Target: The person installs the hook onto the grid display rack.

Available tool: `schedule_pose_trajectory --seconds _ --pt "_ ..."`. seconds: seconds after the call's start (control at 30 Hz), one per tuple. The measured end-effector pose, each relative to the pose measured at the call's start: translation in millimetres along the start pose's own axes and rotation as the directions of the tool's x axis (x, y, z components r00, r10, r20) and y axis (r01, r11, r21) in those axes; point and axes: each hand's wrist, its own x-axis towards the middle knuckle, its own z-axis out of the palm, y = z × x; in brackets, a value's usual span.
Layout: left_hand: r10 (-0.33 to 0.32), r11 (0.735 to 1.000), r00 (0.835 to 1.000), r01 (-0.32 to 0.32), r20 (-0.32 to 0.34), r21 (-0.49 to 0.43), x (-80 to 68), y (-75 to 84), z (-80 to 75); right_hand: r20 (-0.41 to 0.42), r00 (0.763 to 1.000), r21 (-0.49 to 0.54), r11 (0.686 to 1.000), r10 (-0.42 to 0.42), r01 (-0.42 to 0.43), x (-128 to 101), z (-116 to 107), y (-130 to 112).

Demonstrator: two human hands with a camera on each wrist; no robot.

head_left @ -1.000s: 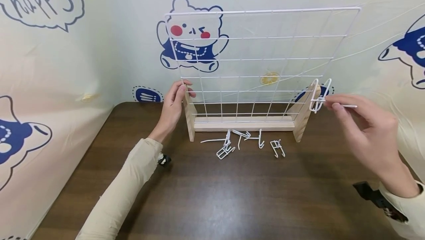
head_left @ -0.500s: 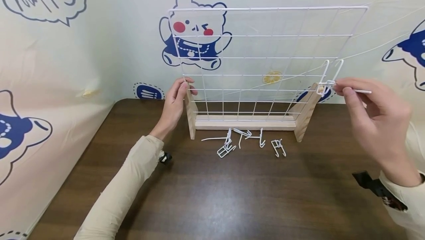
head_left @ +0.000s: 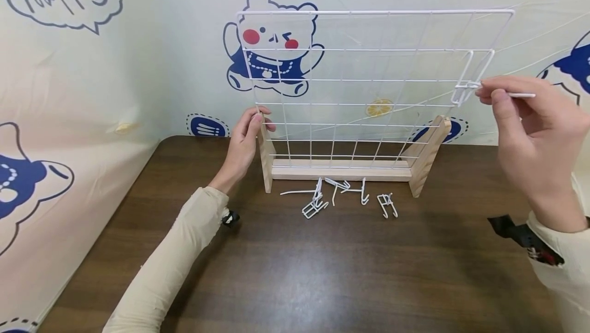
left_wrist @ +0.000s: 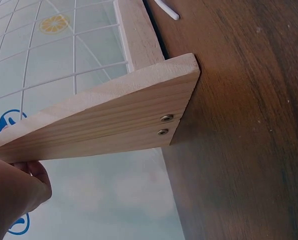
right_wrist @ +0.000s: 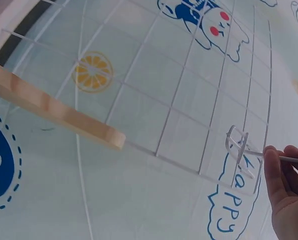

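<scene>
My left hand (head_left: pixel 241 143) grips the upper end of the left wooden side (head_left: pixel 265 159) of a stand that holds a white wire grid (head_left: pixel 369 12). In the left wrist view, fingers are partly hidden behind that side panel (left_wrist: pixel 104 120). At the grid's right edge, my right hand (head_left: pixel 541 128) pinches a white wire display hook (head_left: pixel 467 85) by its straight prong. The hook's two-legged back faces the grid near the upper rows; whether it touches a wire I cannot tell. The right wrist view shows the hook (right_wrist: pixel 234 140) close to the grid's upper corner.
Several loose white hooks lie on the brown table (head_left: pixel 295 271) before the stand's wooden base bar (head_left: pixel 341 173), one hook (head_left: pixel 387 205) apart at the right. A patterned cloth backdrop (head_left: pixel 175 66) stands close behind. The right wooden side (head_left: pixel 428 156) is below my right hand.
My right hand has risen with the hook, from beside the top of the right wooden side to the grid's upper rows, and shifted slightly right. My left hand keeps its hold.
</scene>
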Motion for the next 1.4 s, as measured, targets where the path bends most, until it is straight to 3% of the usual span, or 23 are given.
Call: schedule_pose_trajectory --seconds 0.13,0.37,0.73,0.9,1.13,1.4 --pt "-0.006 1.000 1.000 0.006 -0.007 0.004 0.2 -0.1 0.8 0.002 1.000 -0.008 1.000 0.018 -0.018 7 -3 2" --pt "0.036 0.999 0.999 -0.036 -0.012 0.001 1.6 -3.9 0.7 0.050 0.996 -0.115 0.991 0.074 -0.068 14 -9 -1" --pt "0.021 1.000 1.000 -0.021 -0.013 -0.019 0.4 6.4 2.3 0.034 0.999 -0.063 0.998 0.007 -0.005 25 2 10" --pt "0.023 1.000 1.000 -0.023 -0.012 -0.018 -0.2 6.8 3.1 0.040 0.999 -0.092 0.996 -0.014 0.018 20 4 14" --pt "0.039 0.999 0.999 -0.039 -0.018 -0.011 1.4 -1.1 0.4 0.060 0.998 -0.019 1.000 -0.018 0.019 10 9 11" --pt "0.043 0.999 0.999 -0.044 -0.019 -0.026 0.9 -2.8 1.6 0.097 0.995 -0.024 1.000 -0.012 0.014 -5 14 3"
